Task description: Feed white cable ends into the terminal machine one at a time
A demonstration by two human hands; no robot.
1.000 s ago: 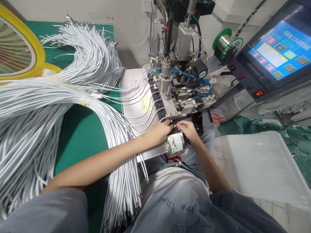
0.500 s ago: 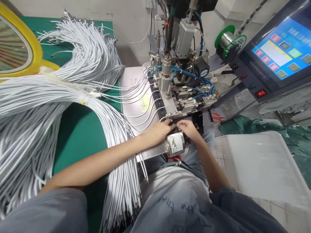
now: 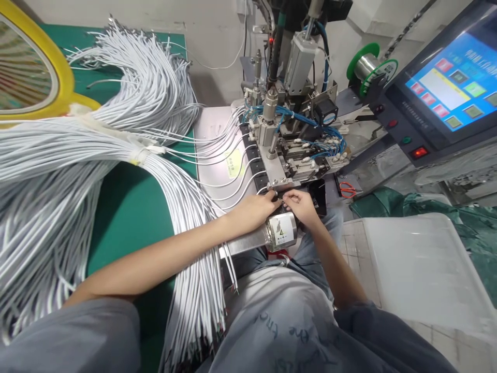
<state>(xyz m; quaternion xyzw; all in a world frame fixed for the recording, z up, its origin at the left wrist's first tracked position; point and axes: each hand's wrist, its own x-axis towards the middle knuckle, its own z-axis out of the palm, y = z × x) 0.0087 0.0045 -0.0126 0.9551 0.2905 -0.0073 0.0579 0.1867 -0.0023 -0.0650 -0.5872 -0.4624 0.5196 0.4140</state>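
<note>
At the front end of the machine's black clamp row (image 3: pixel 259 175), my left hand (image 3: pixel 258 211) presses its fingers down together on the end of a white cable (image 3: pixel 241 200). My right hand (image 3: pixel 302 207) faces it from the right, thumb and forefinger pinched on something very small at the cable's tip. The fingertips of both hands almost meet, and they hide most of that tip. Several more white cables lead side by side into the clamp row. Just below the hands is a metal cylinder (image 3: pixel 283 230) with a white label.
Bundled white cables (image 3: pixel 155 155) cover the green table (image 3: pixel 132 217) at left. A yellow-rimmed fan-like object (image 3: pixel 66 77) lies behind them. The machine's pneumatic cylinder (image 3: pixel 301 62), solder spool (image 3: pixel 365 67) and touchscreen (image 3: pixel 454 83) rise ahead. Red-handled scissors (image 3: pixel 347 190) and a white bin (image 3: pixel 415 264) are at right.
The view has shifted slightly. Both hands stay at the same place by the clamp row, with the right fingers moved only a little at the cable's tip.
</note>
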